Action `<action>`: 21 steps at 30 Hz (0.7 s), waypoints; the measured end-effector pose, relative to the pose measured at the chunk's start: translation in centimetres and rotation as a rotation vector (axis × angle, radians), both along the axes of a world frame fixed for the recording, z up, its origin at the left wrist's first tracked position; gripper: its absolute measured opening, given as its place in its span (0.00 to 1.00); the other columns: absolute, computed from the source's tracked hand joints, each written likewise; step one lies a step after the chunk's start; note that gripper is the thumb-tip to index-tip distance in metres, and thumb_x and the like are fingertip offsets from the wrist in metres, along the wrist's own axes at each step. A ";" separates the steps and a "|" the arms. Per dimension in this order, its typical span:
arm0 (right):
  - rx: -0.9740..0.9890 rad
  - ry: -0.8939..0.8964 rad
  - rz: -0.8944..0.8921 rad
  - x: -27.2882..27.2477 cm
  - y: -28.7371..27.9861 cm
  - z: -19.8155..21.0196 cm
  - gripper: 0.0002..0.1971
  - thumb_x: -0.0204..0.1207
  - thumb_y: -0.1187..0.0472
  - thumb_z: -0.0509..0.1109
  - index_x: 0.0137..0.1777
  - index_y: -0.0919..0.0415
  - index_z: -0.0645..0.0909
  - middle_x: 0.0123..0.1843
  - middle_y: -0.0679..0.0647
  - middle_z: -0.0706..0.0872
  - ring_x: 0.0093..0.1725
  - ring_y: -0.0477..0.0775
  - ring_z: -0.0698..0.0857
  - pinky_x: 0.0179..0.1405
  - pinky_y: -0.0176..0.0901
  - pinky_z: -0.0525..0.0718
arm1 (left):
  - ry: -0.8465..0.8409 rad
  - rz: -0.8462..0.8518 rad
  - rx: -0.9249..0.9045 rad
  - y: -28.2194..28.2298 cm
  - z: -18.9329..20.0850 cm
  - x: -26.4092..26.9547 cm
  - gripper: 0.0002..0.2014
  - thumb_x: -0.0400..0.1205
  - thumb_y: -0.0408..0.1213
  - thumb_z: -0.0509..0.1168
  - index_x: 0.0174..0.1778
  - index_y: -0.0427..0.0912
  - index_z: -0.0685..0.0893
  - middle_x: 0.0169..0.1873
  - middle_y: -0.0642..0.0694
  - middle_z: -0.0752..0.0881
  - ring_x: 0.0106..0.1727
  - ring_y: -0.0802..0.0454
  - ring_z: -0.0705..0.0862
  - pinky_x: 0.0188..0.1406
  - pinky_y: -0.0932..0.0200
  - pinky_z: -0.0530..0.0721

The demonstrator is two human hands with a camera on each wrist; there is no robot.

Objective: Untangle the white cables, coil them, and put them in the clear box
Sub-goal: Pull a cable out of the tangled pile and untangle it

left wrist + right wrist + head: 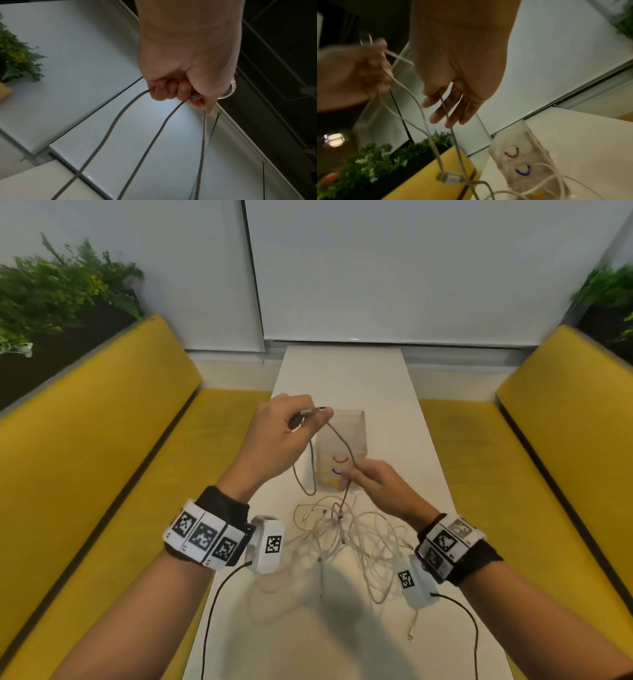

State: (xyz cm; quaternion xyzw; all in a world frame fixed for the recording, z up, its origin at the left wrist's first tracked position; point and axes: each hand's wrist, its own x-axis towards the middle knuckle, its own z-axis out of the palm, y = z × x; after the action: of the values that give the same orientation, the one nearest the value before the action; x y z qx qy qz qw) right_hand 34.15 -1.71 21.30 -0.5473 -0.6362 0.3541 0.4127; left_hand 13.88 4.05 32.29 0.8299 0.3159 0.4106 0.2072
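White cable (337, 440) runs from left hand (274, 436), clenched on its plug end, down through right hand's (373, 484) pinch into the tangle (342, 529) below.

Office or café-style booth, two facing mustard-yellow upholstered benches (113, 440), narrow white laminate table (346, 378) between them, dark planters of green ferns (61, 285) behind the backrests, white roller blinds (411, 268) past the table's far edge
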 end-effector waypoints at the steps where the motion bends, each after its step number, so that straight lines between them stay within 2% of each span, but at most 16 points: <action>1: 0.006 0.110 -0.024 -0.2 0.0 0.7 0.18 0.87 0.59 0.59 0.39 0.66 0.82 0.41 0.66 0.87 0.46 0.61 0.87 0.54 0.49 0.84 | 0.009 0.010 -0.005 0.1 -0.2 0.0 0.24 0.85 0.46 0.68 0.26 0.58 0.64 0.23 0.54 0.64 0.29 0.58 0.66 0.30 0.57 0.62; 2: 0.019 0.202 -0.046 -0.6 0.0 1.2 0.19 0.88 0.58 0.57 0.38 0.66 0.78 0.37 0.69 0.83 0.41 0.64 0.86 0.49 0.49 0.85 | 0.005 0.017 -0.005 0.1 -0.1 0.0 0.24 0.84 0.47 0.68 0.26 0.58 0.64 0.23 0.53 0.64 0.29 0.58 0.66 0.30 0.56 0.62; 4: 0.002 0.226 -0.064 -1.0 0.0 1.1 0.20 0.89 0.55 0.55 0.36 0.63 0.75 0.31 0.63 0.77 0.34 0.64 0.80 0.42 0.48 0.83 | -0.086 0.010 -0.008 -0.3 0.6 0.0 0.22 0.85 0.44 0.67 0.27 0.53 0.68 0.23 0.50 0.65 0.28 0.57 0.65 0.30 0.56 0.63; 5: -0.027 0.159 -0.048 -1.1 0.0 0.5 0.22 0.88 0.52 0.56 0.34 0.61 0.74 0.30 0.59 0.76 0.32 0.61 0.79 0.40 0.47 0.81 | -0.176 0.015 -0.024 -0.5 1.1 -0.2 0.21 0.86 0.43 0.67 0.28 0.44 0.71 0.23 0.45 0.67 0.28 0.55 0.65 0.29 0.56 0.63; 7: -0.096 0.040 0.000 -0.8 -0.4 -1.9 0.24 0.85 0.45 0.59 0.31 0.60 0.72 0.29 0.53 0.72 0.29 0.51 0.74 0.37 0.44 0.78 | -0.379 0.049 -0.048 -0.5 2.6 -0.8 0.22 0.88 0.39 0.65 0.33 0.28 0.74 0.27 0.30 0.68 0.29 0.48 0.64 0.28 0.54 0.63; 8: -0.139 0.034 0.000 -0.7 -0.7 -3.0 0.25 0.83 0.42 0.60 0.31 0.60 0.71 0.29 0.53 0.70 0.29 0.49 0.73 0.36 0.41 0.78 | -0.458 0.064 -0.037 -0.5 3.4 -1.2 0.22 0.88 0.39 0.64 0.34 0.25 0.73 0.28 0.29 0.68 0.30 0.44 0.64 0.29 0.53 0.63; 9: -0.168 0.043 -0.001 -0.5 -0.9 -3.9 0.25 0.82 0.41 0.61 0.31 0.61 0.71 0.29 0.53 0.70 0.30 0.48 0.73 0.36 0.41 0.77 | -0.510 0.072 -0.015 -0.5 4.1 -1.5 0.21 0.89 0.38 0.63 0.34 0.26 0.72 0.28 0.30 0.67 0.30 0.44 0.63 0.29 0.52 0.62; 12: -0.168 -0.011 0.025 -0.3 -0.8 -5.0 0.26 0.85 0.48 0.62 0.32 0.68 0.78 0.31 0.53 0.80 0.33 0.47 0.80 0.39 0.41 0.78 | -0.566 0.073 0.032 -1.2 5.2 -1.6 0.18 0.89 0.37 0.61 0.33 0.42 0.69 0.27 0.43 0.63 0.30 0.55 0.61 0.29 0.59 0.62; 14: -0.149 -0.112 0.096 -0.4 -0.4 -4.7 0.22 0.85 0.51 0.62 0.38 0.67 0.84 0.36 0.52 0.87 0.39 0.47 0.84 0.45 0.44 0.81 | -0.593 0.073 0.022 -1.6 5.3 -1.3 0.18 0.90 0.37 0.61 0.33 0.46 0.65 0.27 0.37 0.62 0.30 0.51 0.61 0.28 0.54 0.62; 16: -0.154 -0.202 0.158 -0.5 0.0 -4.0 0.15 0.85 0.56 0.64 0.43 0.63 0.88 0.42 0.49 0.90 0.47 0.46 0.87 0.53 0.47 0.84 | -0.617 0.058 -0.008 -1.6 5.3 -1.2 0.19 0.89 0.39 0.61 0.34 0.42 0.63 0.28 0.32 0.62 0.30 0.43 0.60 0.27 0.47 0.60; 19: -0.150 -0.272 0.171 -0.6 0.1 -1.5 0.13 0.83 0.56 0.67 0.44 0.62 0.89 0.44 0.46 0.91 0.47 0.40 0.87 0.51 0.43 0.86 | -0.529 0.035 -0.047 -0.9 4.9 -1.0 0.20 0.90 0.39 0.60 0.34 0.31 0.68 0.29 0.30 0.64 0.31 0.39 0.61 0.29 0.43 0.61; 21: -0.070 -0.279 0.174 -1.1 0.0 0.5 0.17 0.84 0.52 0.65 0.41 0.61 0.89 0.42 0.50 0.90 0.44 0.48 0.87 0.49 0.42 0.83 | -0.441 0.049 -0.044 -0.3 4.3 -0.9 0.22 0.90 0.40 0.62 0.36 0.26 0.70 0.29 0.29 0.67 0.32 0.35 0.64 0.30 0.43 0.64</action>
State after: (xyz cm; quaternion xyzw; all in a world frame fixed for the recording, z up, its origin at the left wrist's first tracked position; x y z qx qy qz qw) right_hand 33.00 -1.67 21.80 -0.5480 -0.7197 0.3310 0.2686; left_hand 12.96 3.75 36.64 0.7073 0.2922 0.5800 0.2794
